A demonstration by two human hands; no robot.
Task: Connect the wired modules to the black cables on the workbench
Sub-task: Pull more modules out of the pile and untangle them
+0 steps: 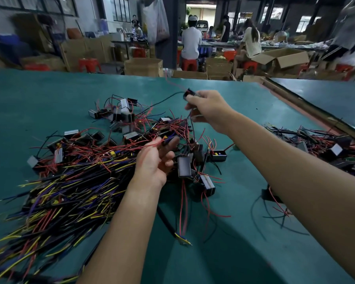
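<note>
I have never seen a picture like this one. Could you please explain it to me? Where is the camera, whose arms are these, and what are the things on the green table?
There is no machine here. These are a person's two bare arms, filmed by one wide-angle camera worn on the head and looking forward and down. The green workbench carries a big pile of black cables with yellow, blue and red ends on the left. A heap of small wired modules lies in the middle, and another heap lies on the right. The left hand pinches thin red wires. The right hand, raised above the table, grips one small black module.
</note>
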